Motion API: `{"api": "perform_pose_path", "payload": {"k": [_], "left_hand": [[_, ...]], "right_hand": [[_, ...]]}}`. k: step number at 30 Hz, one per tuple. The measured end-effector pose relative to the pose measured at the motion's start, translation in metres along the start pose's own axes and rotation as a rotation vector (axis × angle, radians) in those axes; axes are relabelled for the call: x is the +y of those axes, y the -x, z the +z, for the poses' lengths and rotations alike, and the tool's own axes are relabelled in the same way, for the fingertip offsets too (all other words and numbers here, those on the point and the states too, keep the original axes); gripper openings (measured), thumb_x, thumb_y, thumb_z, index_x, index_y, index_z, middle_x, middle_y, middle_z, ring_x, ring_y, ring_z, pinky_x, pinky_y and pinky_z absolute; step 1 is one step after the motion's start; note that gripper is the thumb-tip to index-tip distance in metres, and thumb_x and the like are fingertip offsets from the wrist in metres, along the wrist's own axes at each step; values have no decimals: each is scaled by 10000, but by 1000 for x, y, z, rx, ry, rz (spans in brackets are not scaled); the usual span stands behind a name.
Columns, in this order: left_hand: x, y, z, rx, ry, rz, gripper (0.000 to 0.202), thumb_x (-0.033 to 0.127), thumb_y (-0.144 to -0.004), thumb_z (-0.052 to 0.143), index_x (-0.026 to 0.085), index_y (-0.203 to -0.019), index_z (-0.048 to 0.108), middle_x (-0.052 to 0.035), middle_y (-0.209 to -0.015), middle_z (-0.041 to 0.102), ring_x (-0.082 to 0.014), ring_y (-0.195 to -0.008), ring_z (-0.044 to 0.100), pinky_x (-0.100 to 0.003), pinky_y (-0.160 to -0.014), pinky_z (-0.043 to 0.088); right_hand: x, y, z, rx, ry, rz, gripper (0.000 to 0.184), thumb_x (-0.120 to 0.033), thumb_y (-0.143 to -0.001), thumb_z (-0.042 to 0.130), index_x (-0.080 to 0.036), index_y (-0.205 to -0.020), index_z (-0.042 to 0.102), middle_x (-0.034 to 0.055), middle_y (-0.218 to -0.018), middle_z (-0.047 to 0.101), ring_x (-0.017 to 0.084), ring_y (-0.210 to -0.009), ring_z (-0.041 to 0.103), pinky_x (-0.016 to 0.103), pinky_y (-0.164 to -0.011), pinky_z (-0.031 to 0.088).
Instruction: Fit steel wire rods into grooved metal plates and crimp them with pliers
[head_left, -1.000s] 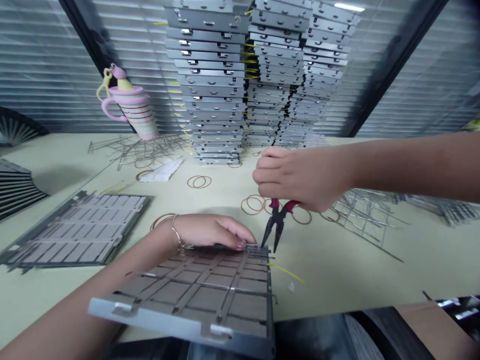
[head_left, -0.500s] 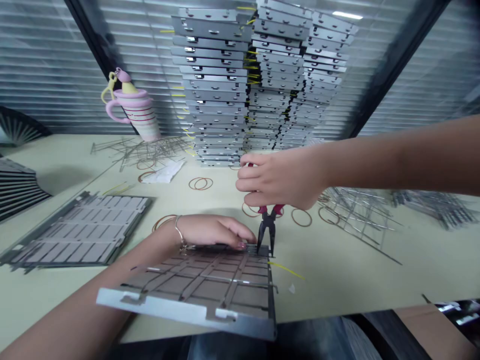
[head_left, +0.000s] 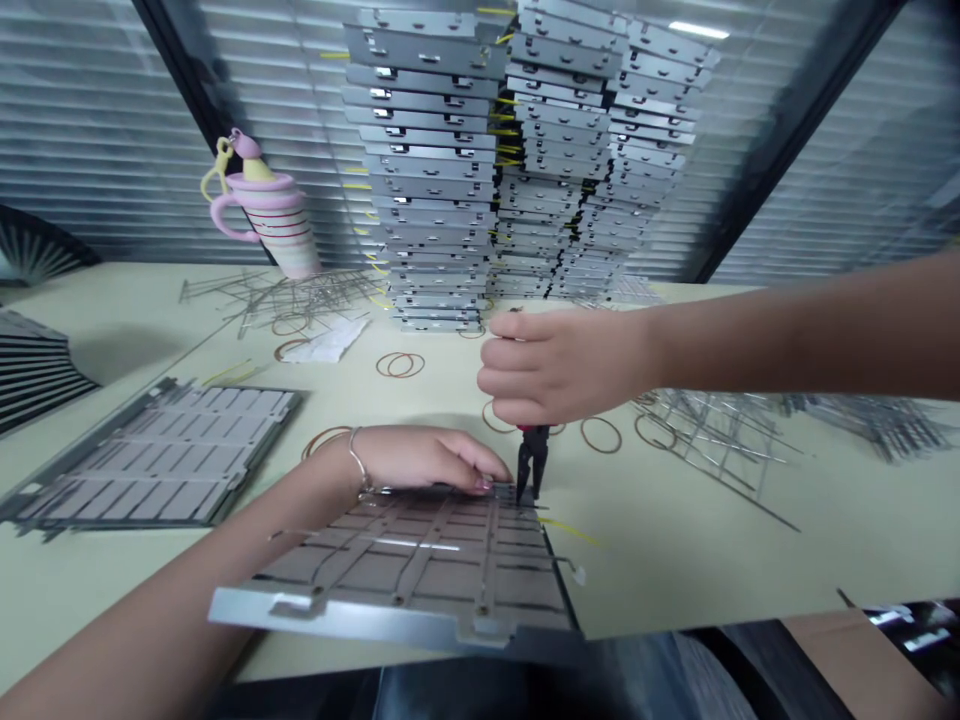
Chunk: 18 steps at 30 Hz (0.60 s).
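My left hand grips the far edge of a metal-framed panel, thumb on top and the other fingers hidden behind it. Thin metal rods run across the panel's pale face, and its near side tilts up toward me over the table edge. In my right hand is a pair of pliers, the fist wrapped around the red handles. The dark jaws point down at the panel's far right corner, close beside my left thumb. A short yellow wire sticks out to the right of that corner.
Tall stacks of metal panels stand at the back. Another panel lies at left. Thin metal rods are piled at right, more near the pink cup. Copper-coloured rings and a white paper scrap lie between.
The plier jaws have drawn closer together at the panel's corner, and the right fist has tightened and dipped slightly. The panel's near side has shifted right and tilted a little.
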<state>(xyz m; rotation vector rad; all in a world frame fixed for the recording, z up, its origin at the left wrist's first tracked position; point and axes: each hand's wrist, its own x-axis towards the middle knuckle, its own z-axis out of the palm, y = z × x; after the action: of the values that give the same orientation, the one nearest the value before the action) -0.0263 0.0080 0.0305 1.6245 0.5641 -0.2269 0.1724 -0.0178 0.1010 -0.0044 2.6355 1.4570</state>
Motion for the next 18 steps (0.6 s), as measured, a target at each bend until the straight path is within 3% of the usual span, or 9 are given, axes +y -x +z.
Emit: {"api": "perform_pose_path", "payload": {"k": [6, 15, 18], "left_hand": [[-6, 0, -1, 99, -95, -6, 254, 143, -751, 552, 155, -941, 720, 15, -964, 699, -157, -910, 556, -213, -839, 386], [-8, -1, 3, 119, -108, 60, 222, 190, -734, 578, 228, -875, 745, 29, -871, 705, -177, -850, 563, -244, -803, 387], [-11, 0, 4, 81, -103, 95, 190, 207, -715, 588, 241, -807, 751, 29, -780, 684, -181, -776, 554, -265, -785, 390]], "right_hand": [[-9, 6, 1, 40, -6, 67, 134, -214, -906, 433, -211, -782, 482, -5, -757, 481, 168, -797, 471, 370, -908, 285], [-12, 5, -6, -35, -195, 85, 106, -191, -876, 453, -197, -791, 517, 30, -794, 518, 207, -840, 471, 395, -903, 275], [-7, 5, -11, -95, -288, 77, 129, -208, -877, 454, -185, -787, 543, 43, -763, 528, 205, -793, 467, 381, -822, 314]]}}
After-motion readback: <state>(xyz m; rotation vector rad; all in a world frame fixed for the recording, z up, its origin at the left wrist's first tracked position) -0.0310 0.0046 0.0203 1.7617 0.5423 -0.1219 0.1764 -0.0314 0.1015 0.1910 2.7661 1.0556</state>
